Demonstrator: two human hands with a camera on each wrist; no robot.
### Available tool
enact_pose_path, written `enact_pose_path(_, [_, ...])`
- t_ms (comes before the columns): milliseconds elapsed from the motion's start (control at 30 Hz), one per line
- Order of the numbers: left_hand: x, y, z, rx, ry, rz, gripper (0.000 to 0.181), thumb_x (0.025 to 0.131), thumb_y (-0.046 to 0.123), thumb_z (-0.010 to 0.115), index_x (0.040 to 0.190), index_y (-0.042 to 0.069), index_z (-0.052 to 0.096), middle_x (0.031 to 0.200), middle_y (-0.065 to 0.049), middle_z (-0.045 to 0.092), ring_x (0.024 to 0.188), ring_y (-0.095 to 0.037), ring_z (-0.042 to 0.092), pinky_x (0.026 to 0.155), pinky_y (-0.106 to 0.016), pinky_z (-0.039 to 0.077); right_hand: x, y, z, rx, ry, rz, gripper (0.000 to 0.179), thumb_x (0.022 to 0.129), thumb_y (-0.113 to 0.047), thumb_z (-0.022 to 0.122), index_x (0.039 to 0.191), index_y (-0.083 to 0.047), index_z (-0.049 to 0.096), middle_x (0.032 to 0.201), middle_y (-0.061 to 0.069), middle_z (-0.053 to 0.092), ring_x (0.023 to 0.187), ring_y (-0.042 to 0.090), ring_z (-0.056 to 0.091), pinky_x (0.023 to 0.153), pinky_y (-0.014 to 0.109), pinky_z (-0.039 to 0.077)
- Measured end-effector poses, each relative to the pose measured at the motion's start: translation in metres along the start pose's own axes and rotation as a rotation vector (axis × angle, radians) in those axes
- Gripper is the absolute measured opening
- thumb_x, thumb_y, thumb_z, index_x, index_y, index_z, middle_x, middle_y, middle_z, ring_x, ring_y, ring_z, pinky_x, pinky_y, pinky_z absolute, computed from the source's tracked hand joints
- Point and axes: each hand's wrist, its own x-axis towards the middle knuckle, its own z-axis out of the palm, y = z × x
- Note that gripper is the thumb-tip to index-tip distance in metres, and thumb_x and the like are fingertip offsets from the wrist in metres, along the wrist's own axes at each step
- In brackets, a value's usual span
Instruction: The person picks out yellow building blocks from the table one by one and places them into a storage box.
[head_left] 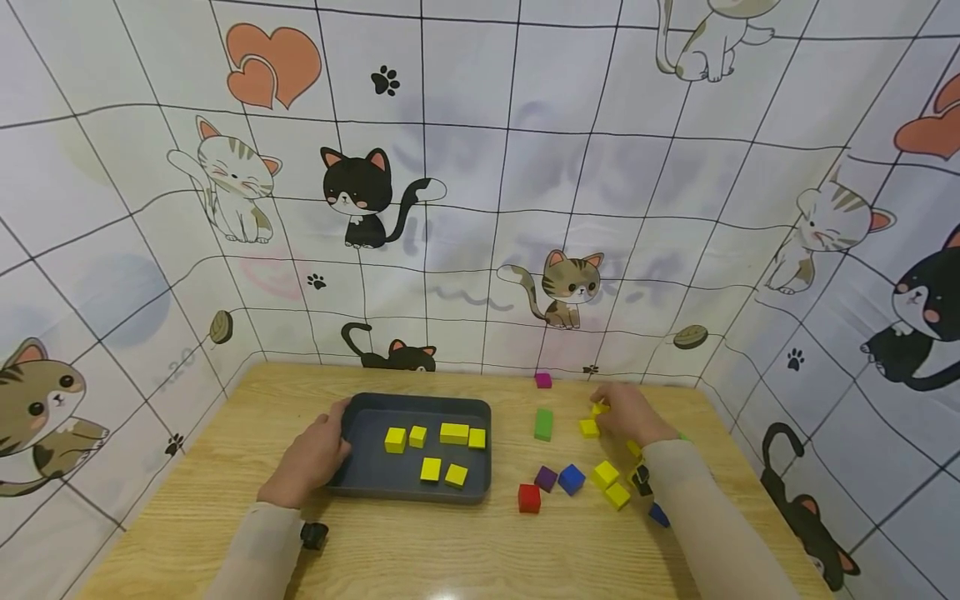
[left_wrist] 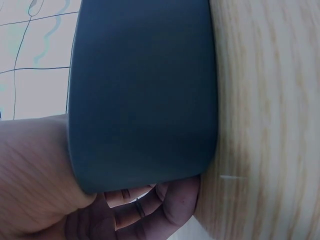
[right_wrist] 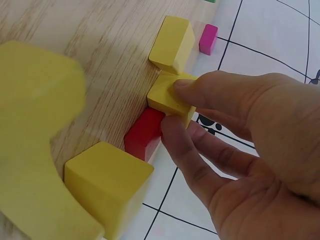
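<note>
The dark grey tray [head_left: 378, 477] sits left of centre on the table, with several yellow blocks [head_left: 453, 433] spread inside. My left hand [head_left: 311, 454] grips the tray's left end; in the left wrist view its fingers [left_wrist: 172, 202] curl against the tray's wall. On the right, my right hand [head_left: 633, 414] pinches a yellow block [right_wrist: 167, 95] between thumb and fingertips. That block is close to another yellow block [right_wrist: 171, 44] and a red block [right_wrist: 145, 134] in the right wrist view. A larger yellow block [right_wrist: 107, 180] lies nearer that camera.
Between tray and right arm lie a green block [head_left: 543, 425], a red cube [head_left: 528, 498], a purple block [head_left: 546, 478], a blue block [head_left: 572, 479] and yellow blocks [head_left: 605, 474]. A magenta block [head_left: 543, 380] lies near the back edge. Cat-print cloth [head_left: 465, 208] encloses the table.
</note>
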Motion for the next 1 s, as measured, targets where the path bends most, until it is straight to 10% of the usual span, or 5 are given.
enact_pose_path(1000, [-0.0017, 0.0035, -0.0021, -0.004, 0.002, 0.005, 0.076, 0.103, 0.003, 0.062, 0.174, -0.007, 0.037, 0.13, -0.036, 0.071, 0.08, -0.028, 0.063, 0.077, -0.054, 0.059, -0.0002, -0.0022, -0.003, -0.017, 0.052, -0.006, 0.039, 0.1, 0.002, 0.079, 0.139, 0.005, 0.08, 0.14, 0.027, 0.08, 0.13, 0.048, 0.075, 0.114, 0.065, 0.061])
